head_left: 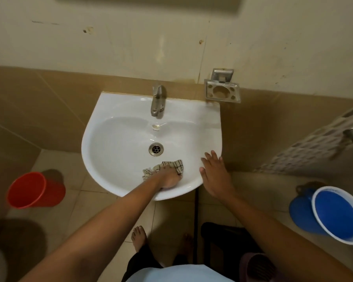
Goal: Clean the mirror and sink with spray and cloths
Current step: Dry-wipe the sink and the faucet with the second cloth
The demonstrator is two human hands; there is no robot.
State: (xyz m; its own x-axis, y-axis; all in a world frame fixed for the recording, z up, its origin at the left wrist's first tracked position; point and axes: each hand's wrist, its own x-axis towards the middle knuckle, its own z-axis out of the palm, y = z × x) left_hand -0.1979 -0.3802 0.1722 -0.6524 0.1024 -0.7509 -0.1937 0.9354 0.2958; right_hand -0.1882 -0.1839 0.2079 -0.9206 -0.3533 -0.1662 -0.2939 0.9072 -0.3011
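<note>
A white wall-mounted sink (114,147) fills the middle of the head view, with a steel tap (157,102) at its back and a metal drain (156,149) in the basin. My left hand (169,178) grips a checked beige cloth (178,165) and presses it against the inner front wall of the basin. My right hand (215,174) lies flat with spread fingers on the sink's front right rim. The mirror's lower edge (151,1) shows blurred at the very top. No spray bottle is in view.
A red bucket (35,190) stands on the tiled floor at the left. At the right sit a blue bucket (332,214) with a white rim and a patterned basket (314,143). A metal soap holder (222,88) hangs on the wall beside the sink. My bare feet (139,237) are below.
</note>
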